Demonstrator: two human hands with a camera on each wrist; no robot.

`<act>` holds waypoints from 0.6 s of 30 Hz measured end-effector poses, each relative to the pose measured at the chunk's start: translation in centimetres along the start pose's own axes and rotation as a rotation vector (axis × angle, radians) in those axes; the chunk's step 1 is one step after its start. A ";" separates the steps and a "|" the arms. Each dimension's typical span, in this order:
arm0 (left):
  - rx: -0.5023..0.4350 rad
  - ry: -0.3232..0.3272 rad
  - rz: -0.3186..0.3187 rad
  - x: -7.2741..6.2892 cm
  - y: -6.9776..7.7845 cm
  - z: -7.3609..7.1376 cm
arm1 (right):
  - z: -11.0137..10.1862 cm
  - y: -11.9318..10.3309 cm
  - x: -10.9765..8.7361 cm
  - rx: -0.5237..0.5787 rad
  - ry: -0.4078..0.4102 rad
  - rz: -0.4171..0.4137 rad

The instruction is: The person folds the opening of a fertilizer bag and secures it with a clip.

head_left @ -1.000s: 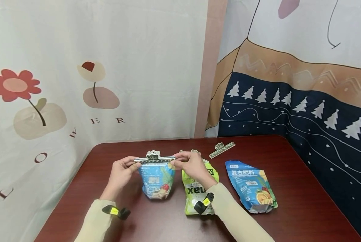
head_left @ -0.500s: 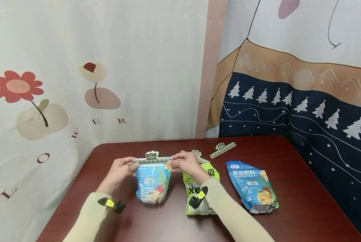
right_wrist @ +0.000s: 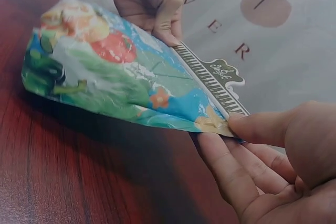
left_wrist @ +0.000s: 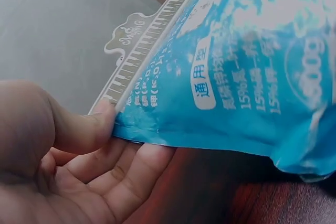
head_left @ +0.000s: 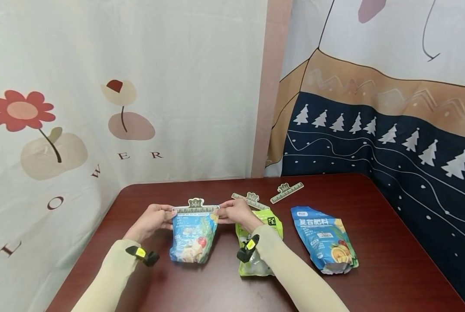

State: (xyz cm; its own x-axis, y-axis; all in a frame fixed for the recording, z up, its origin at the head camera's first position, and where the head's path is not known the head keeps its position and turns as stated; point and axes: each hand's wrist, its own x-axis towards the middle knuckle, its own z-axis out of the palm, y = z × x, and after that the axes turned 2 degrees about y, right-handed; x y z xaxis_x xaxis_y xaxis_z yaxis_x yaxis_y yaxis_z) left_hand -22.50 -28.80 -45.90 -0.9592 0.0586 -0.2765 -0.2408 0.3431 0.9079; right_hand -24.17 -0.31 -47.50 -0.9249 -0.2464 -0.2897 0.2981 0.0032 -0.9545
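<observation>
A blue fertilizer bag (head_left: 193, 238) with a fruit and vegetable print has a piano-keyboard bag clip (head_left: 195, 207) across its top edge. My left hand (head_left: 151, 222) pinches the left top corner, thumb on the end of the clip, fingers behind the bag. The right top corner is pinched the same way by my right hand (head_left: 238, 213). In the left wrist view the thumb presses the clip's end, and the bag (left_wrist: 236, 72) slopes away from it. Seen from the right wrist, the bag's lower part (right_wrist: 79, 51) hangs toward the table, tilted.
Right of the held bag lies a green bag (head_left: 257, 268), partly under my right forearm. Behind it rests a second clip (head_left: 252, 199), and a third clip (head_left: 287, 193) lies farther right. Another blue bag (head_left: 326, 242) lies at the right on the dark red table (head_left: 384, 242).
Both hands have moved slightly left and toward me with the clipped bag. Its bottom has swung nearer, and the second clip now shows fully. The other bags stay put.
</observation>
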 end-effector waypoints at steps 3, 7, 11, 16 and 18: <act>0.017 0.009 -0.045 0.3 -0.4 -0.1 | 0.1 0.3 0.3 -0.011 0.002 0.020; 0.039 0.010 -0.092 0.6 -0.9 0.0 | 0.2 0.9 0.8 -0.032 -0.004 0.040; 0.079 0.014 -0.118 0.8 -1.4 0.1 | 0.4 1.4 1.0 -0.084 0.017 0.050; 0.151 0.035 -0.125 0.9 -1.8 0.3 | 0.9 1.4 0.9 -0.207 0.071 0.043; 0.174 0.045 -0.128 0.8 -1.8 0.4 | 1.2 1.3 0.8 -0.277 0.095 0.033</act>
State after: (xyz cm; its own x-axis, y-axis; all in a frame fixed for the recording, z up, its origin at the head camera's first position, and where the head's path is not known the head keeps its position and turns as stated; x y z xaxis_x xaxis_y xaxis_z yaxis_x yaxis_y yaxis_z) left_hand -22.78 -29.05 -47.92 -0.9291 -0.0363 -0.3681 -0.3355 0.5020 0.7971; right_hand -24.23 -1.63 -48.88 -0.9377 -0.1500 -0.3135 0.2646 0.2769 -0.9238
